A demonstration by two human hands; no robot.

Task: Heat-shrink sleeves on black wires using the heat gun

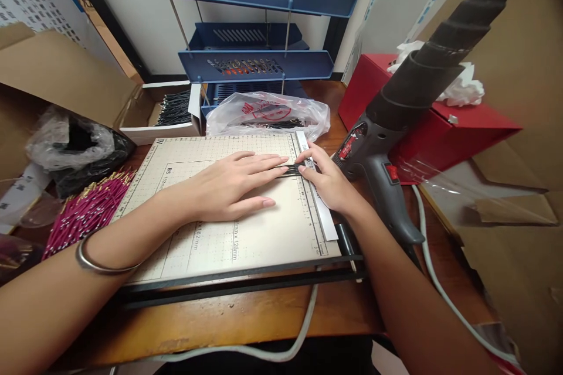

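Observation:
A beige paper cutter board (pixel 211 246) with a printed grid lies on the wooden desk. My left hand (pixel 229 184) rests flat on it, fingers stretched out, fingertips pressing thin black strands (pixel 290 170) against the board. My right hand (pixel 328 181) is at the board's right edge by the white ruler strip (pixel 323 217), fingers curled and pinching the right end of the same black strands.
A grey heat gun (pixel 387 152) stands right of the board, its cord (pixel 281 351) trailing along the desk front. Behind are a red box (pixel 440 123), a plastic bag (pixel 268 114), blue trays (pixel 255 64), a box of black strands (pixel 173 108). Magenta wires (pixel 83 211) lie left.

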